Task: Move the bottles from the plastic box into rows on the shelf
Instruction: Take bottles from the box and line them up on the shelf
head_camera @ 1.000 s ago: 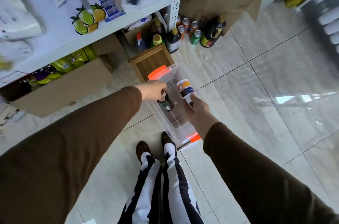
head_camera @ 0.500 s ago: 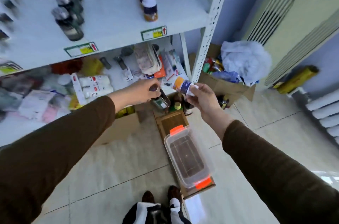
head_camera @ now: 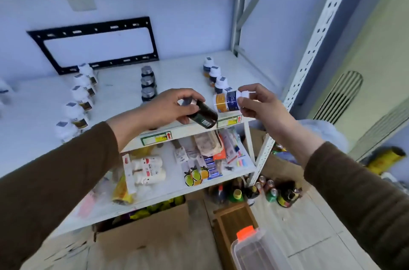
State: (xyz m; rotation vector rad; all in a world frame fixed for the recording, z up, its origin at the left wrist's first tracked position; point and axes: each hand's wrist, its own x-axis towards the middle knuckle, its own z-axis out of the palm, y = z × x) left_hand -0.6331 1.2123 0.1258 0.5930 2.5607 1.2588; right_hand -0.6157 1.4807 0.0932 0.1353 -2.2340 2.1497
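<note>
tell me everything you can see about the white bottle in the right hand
The white bottle looks like plastic, with a white cap and a wraparound label, orange toward its base and dark blue with fine print toward the cap. It lies roughly on its side in the air, cap pointing right, just above the front edge of the upper shelf. The right hand pinches it at the cap end. Nothing else appears to touch it; its print is too blurred to read.
</note>
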